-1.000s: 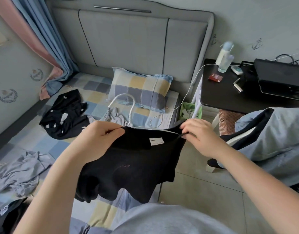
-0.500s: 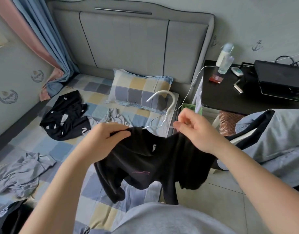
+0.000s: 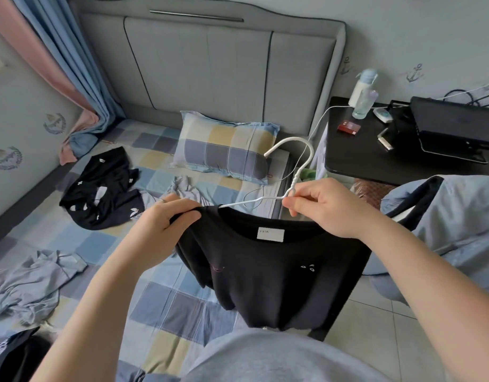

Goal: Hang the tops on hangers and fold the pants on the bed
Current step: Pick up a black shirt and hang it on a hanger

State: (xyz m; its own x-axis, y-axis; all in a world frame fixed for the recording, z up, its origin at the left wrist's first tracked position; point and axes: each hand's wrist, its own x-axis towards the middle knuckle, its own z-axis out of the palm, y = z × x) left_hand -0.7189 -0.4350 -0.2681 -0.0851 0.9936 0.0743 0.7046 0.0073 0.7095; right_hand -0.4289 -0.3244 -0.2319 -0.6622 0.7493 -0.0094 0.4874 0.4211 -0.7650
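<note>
A black top [image 3: 268, 274] with a white neck label hangs in the air over the bed's right edge, on a white wire hanger [image 3: 295, 172] whose hook sticks up out of the collar. My left hand [image 3: 166, 224] grips the top's left shoulder over the hanger's arm. My right hand [image 3: 326, 205] pinches the hanger at the base of its hook and covers the right shoulder. A black garment with white marks [image 3: 102, 191] lies on the bed [image 3: 166, 304] at the left. A crumpled light blue garment [image 3: 25, 282] lies nearer, at the left edge.
A plaid pillow [image 3: 224, 153] leans by the grey headboard, with another pale garment [image 3: 182, 188] in front of it. A black side table [image 3: 403, 150] at the right carries a bottle, a red box and a laptop. Clothes are piled at the right [image 3: 453, 221]. Tiled floor lies below.
The hanger has gone into the top and its hook has risen clear of the collar. The top now hangs spread out with the label facing me, and my right hand moved up onto the hanger's neck.
</note>
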